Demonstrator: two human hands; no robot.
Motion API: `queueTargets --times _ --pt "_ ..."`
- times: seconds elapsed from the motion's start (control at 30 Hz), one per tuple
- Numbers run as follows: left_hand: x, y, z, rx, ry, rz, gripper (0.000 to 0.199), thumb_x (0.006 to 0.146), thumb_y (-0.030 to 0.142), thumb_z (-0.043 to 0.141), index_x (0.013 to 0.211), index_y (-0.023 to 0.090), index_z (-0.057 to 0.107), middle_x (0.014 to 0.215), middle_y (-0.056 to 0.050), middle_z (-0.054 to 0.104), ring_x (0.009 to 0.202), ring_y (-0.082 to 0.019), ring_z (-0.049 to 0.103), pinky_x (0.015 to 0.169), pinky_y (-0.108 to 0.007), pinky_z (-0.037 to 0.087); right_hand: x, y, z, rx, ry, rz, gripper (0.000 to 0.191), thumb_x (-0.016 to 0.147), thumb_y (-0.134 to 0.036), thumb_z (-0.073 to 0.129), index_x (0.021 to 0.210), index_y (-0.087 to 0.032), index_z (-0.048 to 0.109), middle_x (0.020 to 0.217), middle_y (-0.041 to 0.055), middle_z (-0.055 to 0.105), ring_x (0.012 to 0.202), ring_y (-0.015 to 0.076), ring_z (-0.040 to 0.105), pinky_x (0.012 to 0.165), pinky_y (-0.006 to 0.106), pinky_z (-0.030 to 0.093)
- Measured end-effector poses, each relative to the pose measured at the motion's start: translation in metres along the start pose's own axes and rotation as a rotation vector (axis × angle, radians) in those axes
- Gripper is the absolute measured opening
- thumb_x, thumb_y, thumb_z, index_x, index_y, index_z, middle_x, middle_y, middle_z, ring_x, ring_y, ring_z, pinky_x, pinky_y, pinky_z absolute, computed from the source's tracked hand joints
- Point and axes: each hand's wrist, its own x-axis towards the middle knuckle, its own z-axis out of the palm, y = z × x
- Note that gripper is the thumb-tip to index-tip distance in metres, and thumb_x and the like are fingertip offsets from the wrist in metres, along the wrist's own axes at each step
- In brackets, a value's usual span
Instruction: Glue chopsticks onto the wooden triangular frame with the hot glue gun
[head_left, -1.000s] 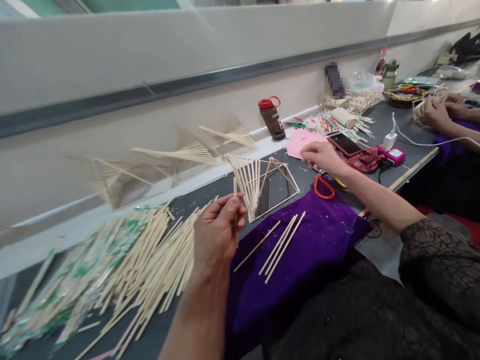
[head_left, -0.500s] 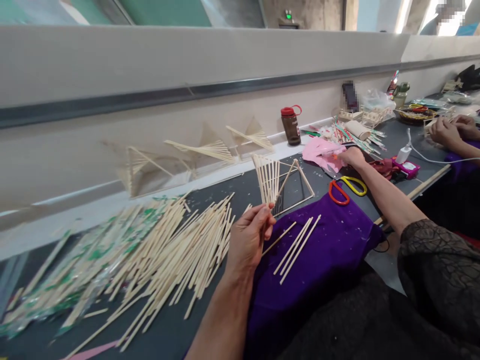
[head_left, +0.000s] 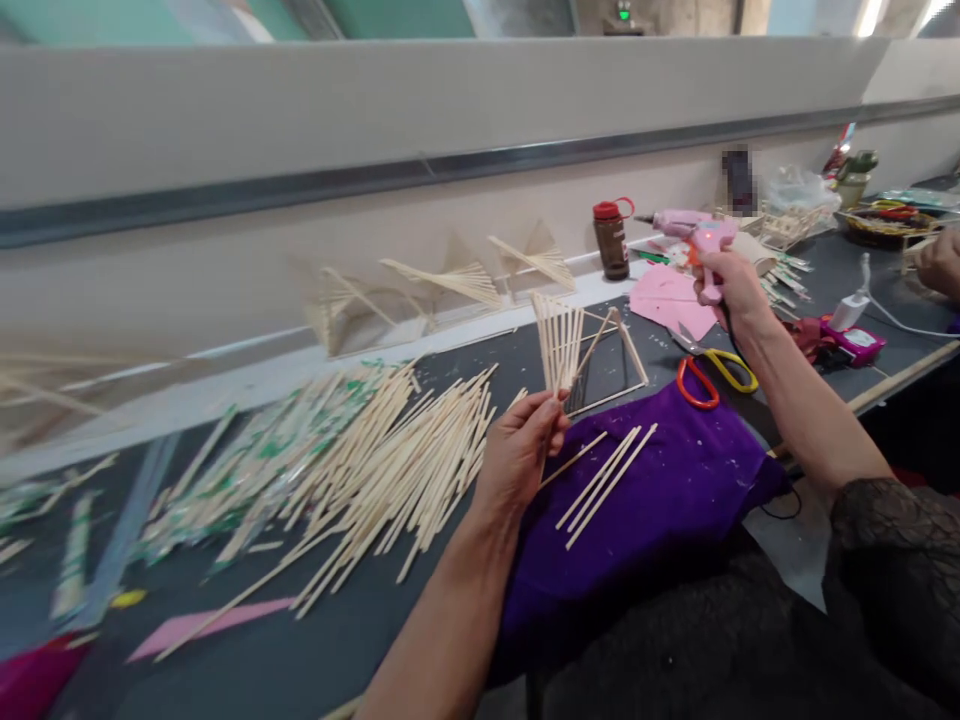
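Note:
My left hand [head_left: 525, 445] is closed on the lower end of a fan-shaped frame of thin wooden sticks [head_left: 559, 340], which stands up above my fingers. The frame's triangular side stretches to the right, just over the table. Off to the right, my right hand [head_left: 731, 285] grips a pink hot glue gun [head_left: 694, 230], lifted above the table with its dark nozzle toward the left. Below it lies a pink sheet [head_left: 671, 300]. Scissors with red and yellow handles [head_left: 716, 375] rest beside the purple cloth [head_left: 637, 530]. Several loose sticks [head_left: 607, 485] lie on that cloth.
A large heap of wooden sticks [head_left: 420, 460] spreads to the left, with plastic-wrapped sticks [head_left: 277, 430] behind it. Finished-looking twisted stick frames [head_left: 442, 280] lean along the wall. A brown bottle with a red lid [head_left: 611, 240] stands there too. Another person's hand [head_left: 941, 265] shows at far right.
My right hand has raised the glue gun from the pink sheet. My left hand still holds the stick frame. The view has turned somewhat to the left.

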Motion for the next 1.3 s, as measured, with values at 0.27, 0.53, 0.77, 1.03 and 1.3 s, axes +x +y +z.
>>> queueTargets --times 0.27,0.53,0.77,1.03,1.3 --pt "-0.002 0.008 -0.004 -0.130 0.033 0.175 0.039 0.062 0.042 0.084 0.086 0.014 0.073 0.055 0.003 0.060 0.037 -0.003 0.042 0.035 -0.015 0.026 -0.100 -0.035 0.041 0.348 -0.515 0.121 0.038 0.068 -0.039 0.068 0.099 -0.018 0.064 0.088 0.0055 0.070 0.064 0.0138 0.065 0.049 0.022 0.049" --pt "-0.008 0.016 -0.004 -0.250 -0.083 0.161 0.040 0.063 0.048 0.082 0.078 0.014 0.067 0.048 0.005 0.059 0.030 -0.002 0.036 0.033 -0.014 0.023 -0.130 -0.012 0.054 0.387 -0.441 0.148 0.034 0.075 -0.051 0.070 0.084 -0.018 0.064 0.079 0.0031 0.069 0.047 0.0081 0.054 0.042 0.021 0.043" --pt "-0.009 0.014 0.000 -0.282 -0.149 0.069 0.042 0.063 0.048 0.081 0.079 0.013 0.065 0.047 0.005 0.057 0.028 0.000 0.030 0.031 -0.014 0.018 -0.138 -0.011 0.061 0.346 -0.372 0.140 0.038 0.074 -0.054 0.071 0.081 -0.019 0.060 0.075 0.0011 0.067 0.046 0.0078 0.054 0.042 0.021 0.041" --pt "-0.010 0.013 0.001 -0.261 -0.148 0.042 0.041 0.066 0.048 0.080 0.079 0.012 0.066 0.046 0.006 0.056 0.028 -0.001 0.029 0.032 -0.015 0.017 -0.140 -0.003 0.062 0.352 -0.390 0.096 0.036 0.077 -0.052 0.069 0.081 -0.019 0.057 0.070 -0.0014 0.062 0.045 0.0070 0.051 0.041 0.021 0.036" --pt "-0.009 0.012 0.001 -0.237 -0.148 0.028 0.038 0.070 0.047 0.077 0.080 0.013 0.066 0.045 0.006 0.054 0.028 -0.001 0.029 0.032 -0.014 0.017 -0.140 -0.004 0.064 0.311 -0.381 0.066 0.039 0.077 -0.055 0.067 0.080 -0.020 0.053 0.064 -0.0036 0.057 0.043 0.0069 0.048 0.042 0.022 0.033"
